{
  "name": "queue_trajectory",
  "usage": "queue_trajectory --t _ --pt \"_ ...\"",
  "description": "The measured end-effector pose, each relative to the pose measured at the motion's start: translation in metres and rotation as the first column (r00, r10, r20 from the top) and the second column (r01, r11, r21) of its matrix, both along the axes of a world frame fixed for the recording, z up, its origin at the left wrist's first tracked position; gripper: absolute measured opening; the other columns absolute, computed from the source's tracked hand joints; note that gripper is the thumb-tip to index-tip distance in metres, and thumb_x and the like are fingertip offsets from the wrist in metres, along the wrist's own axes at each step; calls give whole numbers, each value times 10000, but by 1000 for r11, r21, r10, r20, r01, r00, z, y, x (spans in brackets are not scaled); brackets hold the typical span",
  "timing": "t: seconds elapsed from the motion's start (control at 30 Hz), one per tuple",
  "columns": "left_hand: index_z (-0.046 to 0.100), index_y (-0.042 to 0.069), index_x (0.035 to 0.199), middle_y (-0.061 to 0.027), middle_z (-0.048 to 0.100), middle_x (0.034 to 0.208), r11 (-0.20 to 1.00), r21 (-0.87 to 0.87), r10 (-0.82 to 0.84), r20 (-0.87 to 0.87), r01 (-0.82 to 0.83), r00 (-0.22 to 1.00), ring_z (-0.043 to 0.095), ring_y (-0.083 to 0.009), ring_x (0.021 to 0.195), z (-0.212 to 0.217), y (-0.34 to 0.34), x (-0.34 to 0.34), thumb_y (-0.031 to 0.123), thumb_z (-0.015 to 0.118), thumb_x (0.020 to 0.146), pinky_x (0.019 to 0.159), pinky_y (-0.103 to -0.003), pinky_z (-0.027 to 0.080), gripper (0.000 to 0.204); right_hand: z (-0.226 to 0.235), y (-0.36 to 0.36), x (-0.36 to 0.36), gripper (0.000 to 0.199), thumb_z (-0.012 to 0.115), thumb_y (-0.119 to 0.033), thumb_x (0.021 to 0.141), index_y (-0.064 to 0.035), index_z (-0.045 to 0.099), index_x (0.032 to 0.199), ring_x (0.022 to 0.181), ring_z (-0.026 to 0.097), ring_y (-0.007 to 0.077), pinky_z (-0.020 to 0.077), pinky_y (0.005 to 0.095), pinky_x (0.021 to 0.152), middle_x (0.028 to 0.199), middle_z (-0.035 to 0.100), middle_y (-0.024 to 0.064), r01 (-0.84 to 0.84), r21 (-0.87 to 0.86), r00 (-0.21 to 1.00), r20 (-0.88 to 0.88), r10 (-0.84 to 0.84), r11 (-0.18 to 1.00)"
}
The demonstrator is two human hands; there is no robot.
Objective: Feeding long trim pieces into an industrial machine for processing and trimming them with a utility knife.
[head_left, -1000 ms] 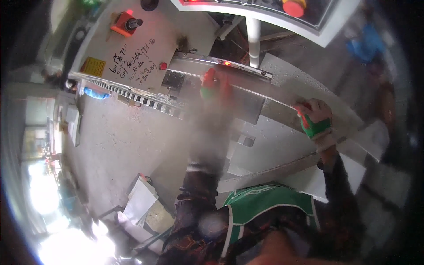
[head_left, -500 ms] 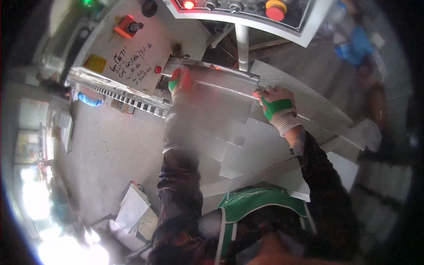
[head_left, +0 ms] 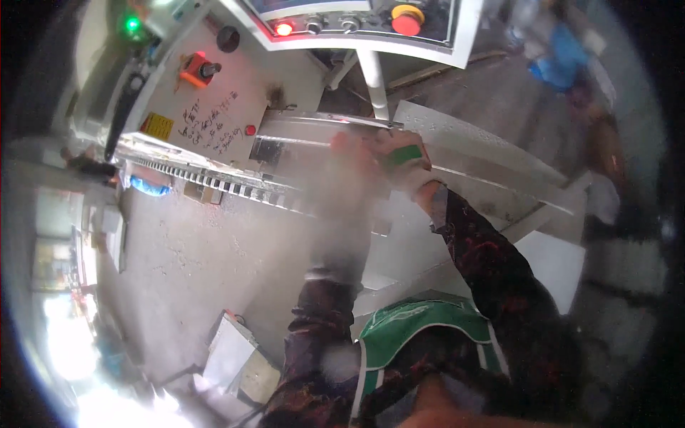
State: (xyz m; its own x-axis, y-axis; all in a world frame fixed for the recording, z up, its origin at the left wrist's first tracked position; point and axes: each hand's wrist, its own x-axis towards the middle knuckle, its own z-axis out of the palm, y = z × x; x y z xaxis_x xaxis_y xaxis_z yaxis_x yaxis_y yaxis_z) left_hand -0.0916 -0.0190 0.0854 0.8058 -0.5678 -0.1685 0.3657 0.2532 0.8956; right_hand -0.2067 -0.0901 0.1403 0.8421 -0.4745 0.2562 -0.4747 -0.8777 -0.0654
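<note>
Your right hand [head_left: 403, 165], in a pale glove with a green band, sits just above the middle of the frame with its fingers curled over the near edge of the long grey metal sheet [head_left: 492, 178]; it looks closed on that edge, though blur hides the fingertips. Your left hand [head_left: 349, 153] is just beside it to the left, smeared by motion, so you cannot tell whether it grips the sheet or only lies against it. The sheet runs from the hands out toward the right of the frame, resting on a pale machine table [head_left: 428, 242] that fills the centre. Straight above your hands a white post [head_left: 372, 75] rises to a control panel [head_left: 357, 25] at the top edge, carrying a lit red button, two small metal knobs and a red mushroom button on a yellow ring. To the upper left stands the grey machine housing [head_left: 207, 107], with an orange-red switch, a black round knob, a small red dot, handwriting in dark marker and a yellow rectangular label at its left. A green lamp [head_left: 131, 26] glows in the upper left corner. Below the housing a toothed rail [head_left: 214, 184] crosses the frame, with a blue object [head_left: 148, 187] at its left end. Flat pale boards [head_left: 239, 357] lie on the concrete floor at lower left.
</note>
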Motion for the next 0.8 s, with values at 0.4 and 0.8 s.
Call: queue_trajectory --t 0.4,0.8 --pt "673 159 960 45 615 729 994 51 -96 40 94 995 566 -94 560 -6 -27 51 189 797 890 482 -262 455 146 7 -26 -209 265 701 -258 845 -229 676 1107 877 682 285 548 448 702 960 690 35 339 -183 935 169 -310 923" --pt "470 206 1511 -168 397 1587 573 780 -744 624 -250 241 500 -345 1360 57 13 -80 511 638 908 1178 -410 343 696 -7 -27 -151 195 640 -338 891 -228 689 1044 902 679 254 554 435 746 947 667 44 234 -102 972 57 -229 967"
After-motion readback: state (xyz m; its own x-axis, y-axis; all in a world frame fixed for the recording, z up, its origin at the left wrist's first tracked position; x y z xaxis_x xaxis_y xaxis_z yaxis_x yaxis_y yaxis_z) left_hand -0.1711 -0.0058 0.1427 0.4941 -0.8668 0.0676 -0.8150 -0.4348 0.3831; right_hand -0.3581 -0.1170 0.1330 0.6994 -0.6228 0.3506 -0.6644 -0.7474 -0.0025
